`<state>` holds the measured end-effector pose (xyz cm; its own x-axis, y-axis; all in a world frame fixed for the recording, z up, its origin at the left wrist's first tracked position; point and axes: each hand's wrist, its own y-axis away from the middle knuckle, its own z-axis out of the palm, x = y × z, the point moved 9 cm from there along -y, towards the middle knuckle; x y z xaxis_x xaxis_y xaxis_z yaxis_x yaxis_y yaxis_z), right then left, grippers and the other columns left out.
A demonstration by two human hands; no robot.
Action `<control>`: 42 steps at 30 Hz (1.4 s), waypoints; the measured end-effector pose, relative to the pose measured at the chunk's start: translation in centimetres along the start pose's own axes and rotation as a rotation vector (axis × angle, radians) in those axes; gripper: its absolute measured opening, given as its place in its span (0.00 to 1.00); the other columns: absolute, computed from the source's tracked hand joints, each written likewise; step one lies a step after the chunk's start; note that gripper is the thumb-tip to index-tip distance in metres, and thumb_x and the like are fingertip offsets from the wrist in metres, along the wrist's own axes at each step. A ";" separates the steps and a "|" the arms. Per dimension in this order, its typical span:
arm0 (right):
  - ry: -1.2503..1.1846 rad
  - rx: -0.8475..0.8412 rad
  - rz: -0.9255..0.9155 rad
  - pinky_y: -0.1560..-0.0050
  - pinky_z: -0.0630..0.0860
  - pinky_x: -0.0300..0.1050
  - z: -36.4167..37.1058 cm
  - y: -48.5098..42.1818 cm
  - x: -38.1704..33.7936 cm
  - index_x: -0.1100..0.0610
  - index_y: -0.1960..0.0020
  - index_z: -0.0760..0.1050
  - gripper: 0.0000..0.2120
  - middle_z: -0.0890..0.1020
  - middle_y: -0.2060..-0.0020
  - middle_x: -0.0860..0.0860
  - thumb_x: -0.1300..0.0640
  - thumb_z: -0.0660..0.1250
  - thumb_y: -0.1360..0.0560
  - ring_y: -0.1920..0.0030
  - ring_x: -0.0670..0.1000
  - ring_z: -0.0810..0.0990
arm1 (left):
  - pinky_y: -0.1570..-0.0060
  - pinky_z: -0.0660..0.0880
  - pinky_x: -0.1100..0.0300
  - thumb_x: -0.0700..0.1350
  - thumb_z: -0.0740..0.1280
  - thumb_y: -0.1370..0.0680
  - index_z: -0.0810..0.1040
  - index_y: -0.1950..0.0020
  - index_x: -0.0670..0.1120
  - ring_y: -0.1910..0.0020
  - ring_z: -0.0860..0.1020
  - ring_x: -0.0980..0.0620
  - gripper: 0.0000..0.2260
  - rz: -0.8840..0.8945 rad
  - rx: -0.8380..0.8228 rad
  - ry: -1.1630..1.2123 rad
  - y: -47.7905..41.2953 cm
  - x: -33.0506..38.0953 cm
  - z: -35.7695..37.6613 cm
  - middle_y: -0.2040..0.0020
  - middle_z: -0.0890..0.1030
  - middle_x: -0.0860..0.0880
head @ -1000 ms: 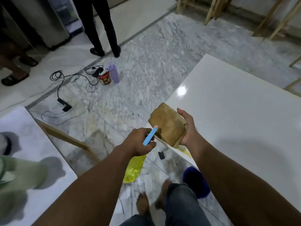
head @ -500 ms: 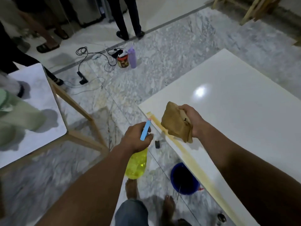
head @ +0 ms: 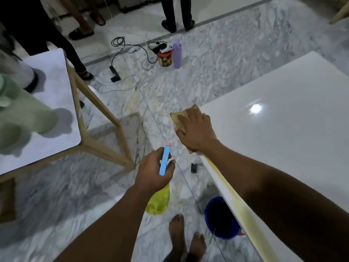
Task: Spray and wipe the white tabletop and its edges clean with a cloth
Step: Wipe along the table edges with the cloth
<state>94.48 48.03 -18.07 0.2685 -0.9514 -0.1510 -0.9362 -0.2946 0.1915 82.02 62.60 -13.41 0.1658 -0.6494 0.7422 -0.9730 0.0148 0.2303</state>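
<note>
The white tabletop (head: 283, 133) fills the right side, glossy, with a yellowish stain along its near edge (head: 232, 193). My right hand (head: 194, 129) lies flat on a tan cloth (head: 179, 115), pressing it onto the table's near left corner. My left hand (head: 153, 171) grips a spray bottle with a blue and pink head (head: 164, 161) and a yellow body (head: 158, 201), held over the floor to the left of the table edge.
A blue bucket (head: 219, 220) stands on the marble floor under the table edge, near my bare feet (head: 187, 237). A second white table with wooden legs (head: 56, 91) stands at left. Cables, a jar (head: 165, 58) and a purple bottle (head: 177, 54) lie beyond; people stand further back.
My right hand has lowered the cloth from mid-air onto the table's corner and flattened on it. The view has shifted left; the spray bottle stays in my left hand.
</note>
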 end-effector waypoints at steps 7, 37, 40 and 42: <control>0.100 0.131 -0.141 0.24 0.56 0.60 0.6 0.1 -0.3 0.52 0.21 0.60 0.27 0.63 0.22 0.53 0.44 0.48 0.18 0.21 0.57 0.56 | 0.61 0.75 0.59 0.45 0.74 0.22 0.80 0.50 0.46 0.60 0.82 0.46 0.05 -0.033 -0.008 -0.044 0.0 -2.5 0.3 0.57 0.84 0.49; 0.101 0.105 -0.184 0.22 0.51 0.60 7.0 34.6 6.4 0.50 0.19 0.51 0.29 0.50 0.19 0.51 0.48 0.49 0.19 0.19 0.55 0.45 | 0.56 0.85 0.42 0.48 0.70 0.27 0.79 0.52 0.51 0.62 0.85 0.44 0.06 -0.098 -0.009 0.025 26.3 3.8 16.0 0.60 0.82 0.55; 0.098 0.090 -0.182 0.23 0.52 0.60 7.9 38.6 7.2 0.51 0.19 0.51 0.29 0.50 0.19 0.52 0.48 0.50 0.19 0.19 0.55 0.45 | 0.55 0.84 0.42 0.44 0.72 0.25 0.80 0.51 0.49 0.61 0.85 0.43 0.05 -0.089 -0.023 0.013 28.9 4.6 17.6 0.59 0.83 0.52; 0.099 0.078 -0.171 0.23 0.52 0.61 8.4 40.9 7.7 0.50 0.19 0.51 0.30 0.50 0.19 0.52 0.48 0.49 0.20 0.19 0.55 0.45 | 0.54 0.83 0.43 0.41 0.72 0.24 0.80 0.50 0.48 0.61 0.84 0.44 0.05 -0.071 -0.029 -0.025 30.2 5.1 18.4 0.58 0.83 0.51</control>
<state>56.34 29.41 -19.54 0.4424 -0.8934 -0.0778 -0.8888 -0.4484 0.0948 50.51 45.79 -14.26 0.2298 -0.6683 0.7075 -0.9539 -0.0103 0.3001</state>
